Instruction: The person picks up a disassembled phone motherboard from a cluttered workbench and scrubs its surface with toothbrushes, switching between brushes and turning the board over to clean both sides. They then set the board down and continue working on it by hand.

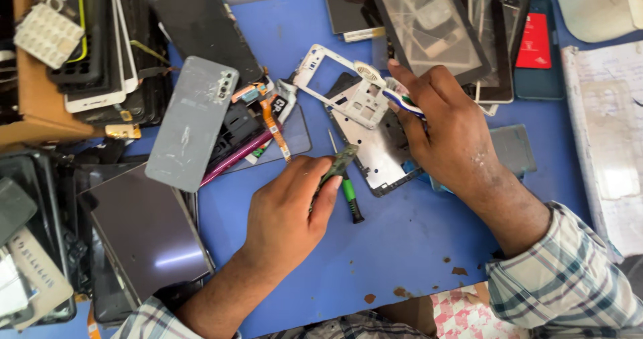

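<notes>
My left hand (288,208) pinches a small green circuit board (340,161) between thumb and fingers, low in the middle of the blue mat (402,245). My right hand (445,128) grips a toothbrush (382,88) with a white head and a blue-and-white handle, its bristles pointing left over a white phone frame (335,78). A metal phone mid-frame (375,148) lies under and between the hands. A green-handled screwdriver (346,181) rests on the mat just right of my left thumb.
A grey phone back cover (191,121) and a dark tablet screen (151,228) lie to the left amid heaps of phone parts. Glass panels (429,24) and a red-labelled phone (536,44) sit behind. Papers (606,145) line the right edge.
</notes>
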Motion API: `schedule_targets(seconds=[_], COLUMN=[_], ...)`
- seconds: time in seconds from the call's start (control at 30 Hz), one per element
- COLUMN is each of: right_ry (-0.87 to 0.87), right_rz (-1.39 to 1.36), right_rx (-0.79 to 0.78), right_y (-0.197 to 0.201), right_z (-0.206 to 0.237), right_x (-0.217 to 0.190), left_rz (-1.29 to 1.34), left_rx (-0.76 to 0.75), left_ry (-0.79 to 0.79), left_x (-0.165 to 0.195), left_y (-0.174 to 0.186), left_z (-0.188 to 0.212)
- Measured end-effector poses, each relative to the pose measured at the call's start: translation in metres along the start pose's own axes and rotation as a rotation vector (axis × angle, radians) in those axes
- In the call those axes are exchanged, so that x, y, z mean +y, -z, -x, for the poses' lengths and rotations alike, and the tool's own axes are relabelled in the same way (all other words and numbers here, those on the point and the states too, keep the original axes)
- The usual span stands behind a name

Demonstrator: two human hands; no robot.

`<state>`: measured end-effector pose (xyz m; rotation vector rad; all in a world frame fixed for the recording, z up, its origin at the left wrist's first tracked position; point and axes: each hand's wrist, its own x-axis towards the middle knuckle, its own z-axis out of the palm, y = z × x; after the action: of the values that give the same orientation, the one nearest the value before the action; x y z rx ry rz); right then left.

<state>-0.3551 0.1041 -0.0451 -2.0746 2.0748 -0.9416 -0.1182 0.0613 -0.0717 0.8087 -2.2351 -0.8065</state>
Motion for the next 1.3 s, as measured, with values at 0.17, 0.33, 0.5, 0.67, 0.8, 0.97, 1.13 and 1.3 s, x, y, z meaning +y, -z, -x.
schedule_targets(seconds=[0.17, 0.33, 0.5, 0.67, 0.8, 0.97, 1.13, 1.3], right_ry=[-0.009, 0.015, 0.012, 0.019, 0.026, 0.08, 0.141, 0.078], right_rz=[0.06, 0.097, 0.184, 0.236, 0.257, 0.235, 0.205, 0.125], right_rx=[-0.072, -0.112, -0.15, -0.168, -0.169, -0.099, 0.031, 0.034], right_y=[-0.005, -0.015, -0.021, -0.022, -0.021, -0.012, 0.003, 0.005], right_z=[0.003, 0.006, 0.008, 0.012, 0.012, 0.01, 0.008, 0.006], right_x=[-0.001, 0.0, -0.002, -0.002, -0.004, -0.018, -0.028, -0.032], left_rz=[-0.005, -0.055, -0.106, -0.113, -0.088, -0.016, 0.111, 0.318], left_rx=[-0.013, 0.004, -0.034, -0.073, -0.08, -0.086, -0.029, -0.065], left_ry=[0.026, 0.014, 0.039, 0.069, 0.07, 0.116, 0.175, 0.34], left_x=[-0.005, -0.008, -0.011, -0.011, -0.012, -0.013, -0.016, -0.016], left_y=[-0.001, -0.002, -0.002, -0.003, -0.003, -0.003, -0.003, -0.004], left_z=[0.0, 0.003, 0.002, 0.002, 0.001, 0.0, 0.0, -0.001])
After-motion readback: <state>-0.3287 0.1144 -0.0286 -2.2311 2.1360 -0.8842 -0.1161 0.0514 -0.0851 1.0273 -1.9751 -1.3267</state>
